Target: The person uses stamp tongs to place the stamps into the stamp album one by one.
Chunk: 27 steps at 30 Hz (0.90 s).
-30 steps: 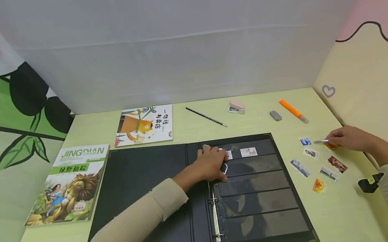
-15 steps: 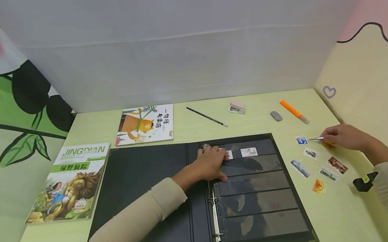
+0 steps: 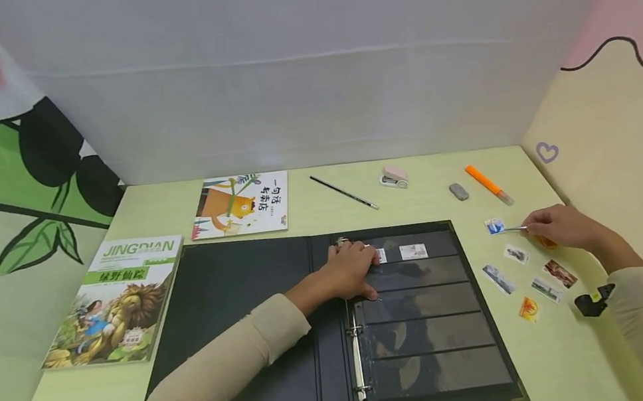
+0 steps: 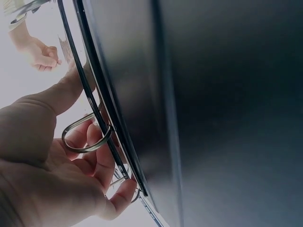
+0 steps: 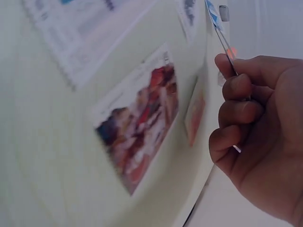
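Observation:
A pair of silver tweezers (image 3: 515, 228) is pinched in my right hand (image 3: 562, 226), at the right of the table in the head view. Their tips meet the edge of a blue and white stamp (image 3: 493, 226), also visible in the right wrist view at the tips of the tweezers (image 5: 227, 51). My left hand (image 3: 348, 271) rests on the black stamp album (image 3: 254, 342), over the upper part of its ring spine. Fingers of the left hand (image 4: 71, 165) lie beside the metal rings (image 4: 84, 149). Two stamps show in the top strip, one a pale stamp (image 3: 413, 252), the other partly covered.
Several loose stamps, among them a brown-red stamp (image 3: 560, 273), lie right of the album. Behind it are a picture book (image 3: 240, 205), pencil (image 3: 343, 192), stapler (image 3: 393, 177), grey eraser (image 3: 459, 191) and orange marker (image 3: 488, 184). A green-titled book (image 3: 114, 303) lies left.
My right hand has moved a little left with the tweezers, and their tips now touch the blue stamp, which has shifted left. My left hand stays on the album.

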Available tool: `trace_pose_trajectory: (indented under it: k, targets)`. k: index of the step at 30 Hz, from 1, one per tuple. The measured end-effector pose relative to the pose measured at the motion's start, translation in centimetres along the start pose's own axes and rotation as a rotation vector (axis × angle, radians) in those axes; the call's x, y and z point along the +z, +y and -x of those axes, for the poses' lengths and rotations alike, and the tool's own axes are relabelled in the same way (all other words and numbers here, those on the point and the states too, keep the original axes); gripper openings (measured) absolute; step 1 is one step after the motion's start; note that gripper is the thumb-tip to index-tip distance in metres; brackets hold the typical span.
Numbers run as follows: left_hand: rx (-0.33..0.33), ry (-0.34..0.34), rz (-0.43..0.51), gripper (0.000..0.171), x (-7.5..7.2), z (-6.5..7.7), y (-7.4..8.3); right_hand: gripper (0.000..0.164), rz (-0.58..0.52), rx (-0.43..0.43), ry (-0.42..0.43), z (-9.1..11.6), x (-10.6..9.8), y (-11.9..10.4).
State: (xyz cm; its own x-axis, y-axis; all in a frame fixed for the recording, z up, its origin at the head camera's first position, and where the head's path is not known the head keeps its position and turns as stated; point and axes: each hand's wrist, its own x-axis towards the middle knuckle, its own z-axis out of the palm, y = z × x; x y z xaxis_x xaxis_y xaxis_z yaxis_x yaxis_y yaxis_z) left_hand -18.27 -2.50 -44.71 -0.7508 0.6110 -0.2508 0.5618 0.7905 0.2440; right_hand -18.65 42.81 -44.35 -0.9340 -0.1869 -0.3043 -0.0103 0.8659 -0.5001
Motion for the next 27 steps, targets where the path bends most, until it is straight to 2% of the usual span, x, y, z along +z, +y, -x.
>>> trace_pose_trajectory:
  k: [6,11,15,21,27]
  targets:
    - [-0.008,-0.011,-0.006,0.053,-0.1,0.0,0.2,0.025,0.015,-0.083,0.042,-0.5,-0.7,-1.5]
    - [-0.012,-0.021,0.005,0.054,-0.2,-0.1,0.3,0.023,0.047,-0.199,0.039,-1.8,-0.3,-4.5]
    - [-0.010,-0.026,0.004,0.055,-0.1,-0.2,0.3,0.022,0.055,-0.286,0.015,-3.8,0.7,-6.9]
    - [-0.012,-0.016,0.005,0.054,0.0,-0.1,0.3,0.018,0.085,-0.370,-0.060,-6.8,2.3,-11.2]
    - [-0.005,-0.001,0.019,0.053,-0.2,0.1,0.5,0.017,0.159,-0.466,-0.206,-8.9,4.3,-14.9]
